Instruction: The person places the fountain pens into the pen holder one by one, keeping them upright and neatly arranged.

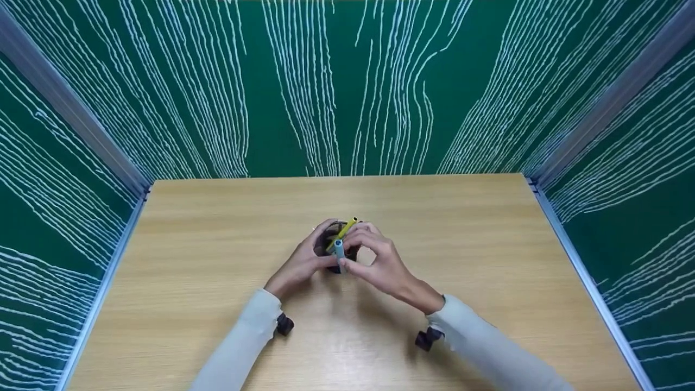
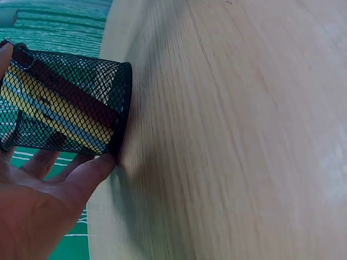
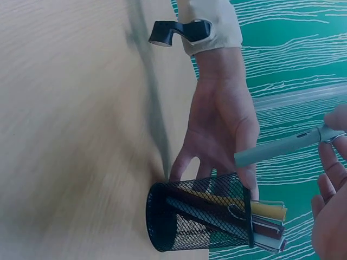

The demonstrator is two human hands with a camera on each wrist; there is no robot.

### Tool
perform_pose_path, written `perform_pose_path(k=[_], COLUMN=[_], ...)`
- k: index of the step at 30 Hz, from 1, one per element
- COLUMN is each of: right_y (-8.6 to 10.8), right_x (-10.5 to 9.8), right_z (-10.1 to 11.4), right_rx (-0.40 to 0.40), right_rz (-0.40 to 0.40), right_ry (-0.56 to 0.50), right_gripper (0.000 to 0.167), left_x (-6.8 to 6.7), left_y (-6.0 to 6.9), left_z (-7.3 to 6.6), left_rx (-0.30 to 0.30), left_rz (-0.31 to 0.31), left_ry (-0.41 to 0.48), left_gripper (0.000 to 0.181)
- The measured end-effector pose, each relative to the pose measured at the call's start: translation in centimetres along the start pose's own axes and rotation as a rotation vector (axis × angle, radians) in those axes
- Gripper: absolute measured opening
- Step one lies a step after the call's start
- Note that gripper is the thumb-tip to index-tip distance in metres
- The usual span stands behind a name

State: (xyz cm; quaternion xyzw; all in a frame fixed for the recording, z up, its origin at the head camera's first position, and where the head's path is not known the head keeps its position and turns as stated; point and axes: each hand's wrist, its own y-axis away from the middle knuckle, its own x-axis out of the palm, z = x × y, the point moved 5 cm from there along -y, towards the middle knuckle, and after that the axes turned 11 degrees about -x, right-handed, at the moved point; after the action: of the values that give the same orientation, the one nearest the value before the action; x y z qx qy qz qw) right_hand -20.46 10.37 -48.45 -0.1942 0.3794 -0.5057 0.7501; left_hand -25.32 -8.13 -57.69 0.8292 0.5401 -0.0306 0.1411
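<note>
A black mesh pen cup stands upright on the table. My left hand grips it, fingers around its side, with the thumb at its near side. In the right wrist view my right hand pinches a pale blue-green pen by its clip end. The pen's other end points toward the left hand, beside the cup's mouth. Inside the cup lean several pens: a yellow pen, a dark brown one and a pale one, their clip ends sticking out.
The light wooden table lies under both hands. Green walls with wavy white lines rise behind it and at both sides, with metal posts at the corners. A small black camera sits at the left wrist.
</note>
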Motion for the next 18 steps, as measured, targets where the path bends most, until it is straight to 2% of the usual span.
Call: perform_pose_path(k=[8,18], right_y=[-1.1,-1.9], right_x=[-1.3,-2.5], right_z=[-0.8,-1.7], right_rx=[0.067,0.158], right_rz=[-0.062,-0.2], right_ry=[0.001,-0.029], right_gripper=[0.016,0.018], left_x=[0.1,0.1], left_y=[0.2,-0.2], left_z=[0.3,0.2], left_rx=[-0.024,0.013], left_rz=[0.005,0.036], left_ry=[0.012,0.025], left_gripper=[0.091,0.086])
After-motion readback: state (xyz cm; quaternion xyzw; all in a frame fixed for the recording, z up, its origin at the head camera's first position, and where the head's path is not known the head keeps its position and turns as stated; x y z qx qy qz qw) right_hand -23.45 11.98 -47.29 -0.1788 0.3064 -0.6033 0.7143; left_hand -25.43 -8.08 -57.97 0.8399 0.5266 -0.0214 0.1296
